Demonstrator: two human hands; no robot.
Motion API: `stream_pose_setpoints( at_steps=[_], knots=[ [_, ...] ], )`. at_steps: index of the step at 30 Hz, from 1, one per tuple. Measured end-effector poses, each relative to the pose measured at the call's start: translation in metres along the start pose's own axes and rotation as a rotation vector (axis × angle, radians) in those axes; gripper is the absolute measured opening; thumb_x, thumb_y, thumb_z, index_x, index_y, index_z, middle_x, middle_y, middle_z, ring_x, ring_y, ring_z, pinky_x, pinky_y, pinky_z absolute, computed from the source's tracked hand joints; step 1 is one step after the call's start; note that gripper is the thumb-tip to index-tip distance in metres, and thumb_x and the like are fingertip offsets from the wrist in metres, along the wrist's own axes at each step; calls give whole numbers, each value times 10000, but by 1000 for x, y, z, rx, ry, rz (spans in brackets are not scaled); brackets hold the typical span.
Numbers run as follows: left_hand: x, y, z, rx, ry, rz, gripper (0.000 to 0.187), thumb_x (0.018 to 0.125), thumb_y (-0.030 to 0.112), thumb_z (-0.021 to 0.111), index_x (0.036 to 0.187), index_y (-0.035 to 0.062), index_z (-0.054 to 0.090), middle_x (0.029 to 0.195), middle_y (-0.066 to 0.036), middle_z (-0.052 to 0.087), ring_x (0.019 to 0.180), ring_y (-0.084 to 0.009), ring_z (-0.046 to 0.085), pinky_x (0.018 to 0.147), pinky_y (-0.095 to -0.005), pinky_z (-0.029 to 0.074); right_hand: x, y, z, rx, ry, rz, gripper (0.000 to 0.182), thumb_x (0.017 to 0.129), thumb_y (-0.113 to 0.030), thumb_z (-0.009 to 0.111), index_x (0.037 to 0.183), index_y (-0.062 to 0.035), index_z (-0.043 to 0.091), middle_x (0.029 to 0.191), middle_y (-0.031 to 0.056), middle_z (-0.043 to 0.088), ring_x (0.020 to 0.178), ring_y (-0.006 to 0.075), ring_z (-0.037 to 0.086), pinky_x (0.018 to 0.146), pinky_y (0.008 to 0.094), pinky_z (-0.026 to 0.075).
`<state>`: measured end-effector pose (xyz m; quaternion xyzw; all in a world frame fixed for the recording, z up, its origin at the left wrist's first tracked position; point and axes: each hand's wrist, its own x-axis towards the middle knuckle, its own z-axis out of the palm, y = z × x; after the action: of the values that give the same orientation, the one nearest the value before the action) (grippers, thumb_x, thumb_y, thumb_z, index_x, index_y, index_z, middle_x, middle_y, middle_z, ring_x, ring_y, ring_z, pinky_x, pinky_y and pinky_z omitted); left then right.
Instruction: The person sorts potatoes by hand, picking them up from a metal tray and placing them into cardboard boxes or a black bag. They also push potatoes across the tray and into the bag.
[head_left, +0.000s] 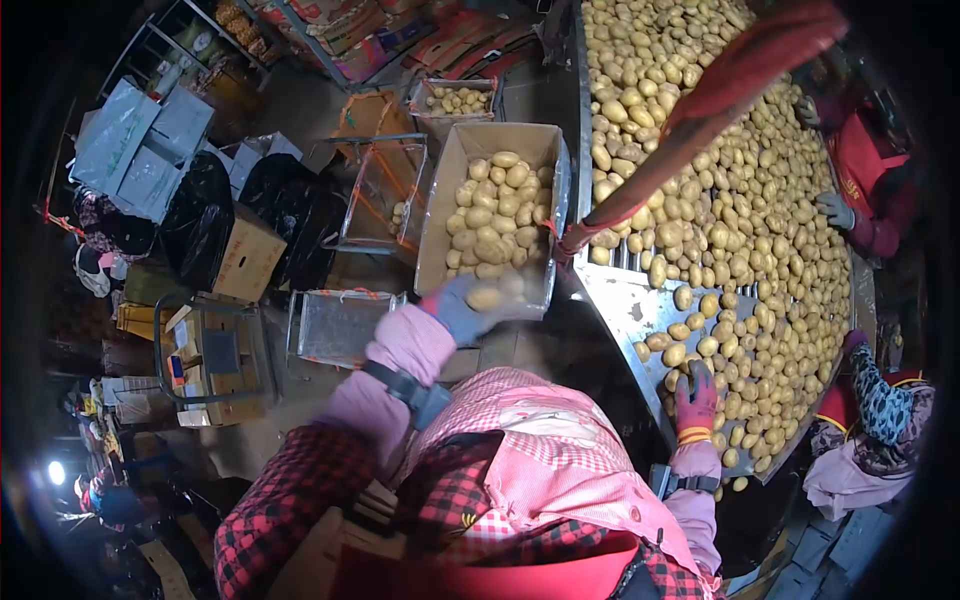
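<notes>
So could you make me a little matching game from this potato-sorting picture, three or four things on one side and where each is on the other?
Things:
1. left hand
2. right hand
3. cardboard box
4. wire crate

Places or states:
A. resting on the potatoes on the sorting table
B. left of the person's raised arm, on the floor side
C. holding a potato at the box's near edge
D. beside the table, part-filled with potatoes

Pairs: 1-C, 2-A, 3-D, 4-B
</notes>
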<state>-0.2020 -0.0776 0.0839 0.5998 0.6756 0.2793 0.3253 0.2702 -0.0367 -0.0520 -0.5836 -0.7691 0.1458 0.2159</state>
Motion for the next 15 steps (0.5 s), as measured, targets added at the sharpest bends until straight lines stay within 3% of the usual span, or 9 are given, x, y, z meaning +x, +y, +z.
stream_pose_setpoints(
  at_steps=[4,7,8,9,10,11,12,13,15],
  knots=[
    [91,-163,-59,-1277,382,-43,387,915,339,621,1180,69,537,1140,-145,578,1105,-289,557,938,-402,467,-7,-16,5,12,-54,81,436,873,-178,646,1283,-51,572,1257,190,595,1160,355,567,1016,416,430],
    [122,-209,-92,-1807,143,178,374,954,406,557,1193,119,537,1201,-151,547,1197,-300,516,980,-430,453,-4,-35,6,201,-42,173,421,855,-183,664,1254,-64,598,1208,190,622,1121,351,594,966,410,463],
    [118,-194,-93,-1875,-85,192,409,966,429,532,1236,122,527,1244,-158,529,1232,-301,494,1011,-443,435,-10,-32,15,326,-36,210,432,859,-194,661,1267,-69,594,1213,188,622,1120,344,597,962,405,467],
    [106,-155,-79,-1747,-7,-44,478,968,454,521,1300,110,500,1267,-152,528,1230,-294,492,1035,-441,415,-21,-28,17,447,-20,261,444,862,-206,658,1280,-74,590,1218,186,622,1120,337,601,958,399,471],
    [94,-117,-52,-1606,28,-272,548,970,479,510,1363,99,474,1291,-147,526,1229,-288,491,1060,-439,395,-24,-36,10,265,-131,347,498,866,-236,653,1330,-83,558,1219,178,627,1106,303,618,946,385,480],
    [84,-93,-29,-1516,-113,-336,589,965,483,522,1403,99,439,1310,-134,523,1213,-272,505,1057,-433,402,-35,-36,10,111,-147,274,517,870,-276,641,1342,-90,545,1213,167,634,1100,289,624,947,379,480],
    [77,-82,-4,-1421,-272,-397,634,960,488,534,1443,99,405,1329,-121,521,1197,-255,519,1054,-428,408,-26,-82,-19,159,-226,415,514,864,-304,644,1330,-105,557,1235,164,626,1110,318,615,958,396,476],
    [79,-88,24,-1329,-435,-376,588,956,470,555,1369,58,487,1197,-108,609,1072,-224,591,1011,-406,449,-59,-46,6,-28,-111,331,505,855,-305,652,1318,-124,564,1237,163,624,1116,344,604,957,415,475],
    [87,-82,70,-1383,-771,-392,559,952,457,570,1273,-1,549,1039,-80,644,960,-181,620,925,-344,481,-76,-54,-9,104,-117,383,505,847,-282,662,1316,-124,561,1234,162,622,1109,350,603,947,418,481]
  ],
)
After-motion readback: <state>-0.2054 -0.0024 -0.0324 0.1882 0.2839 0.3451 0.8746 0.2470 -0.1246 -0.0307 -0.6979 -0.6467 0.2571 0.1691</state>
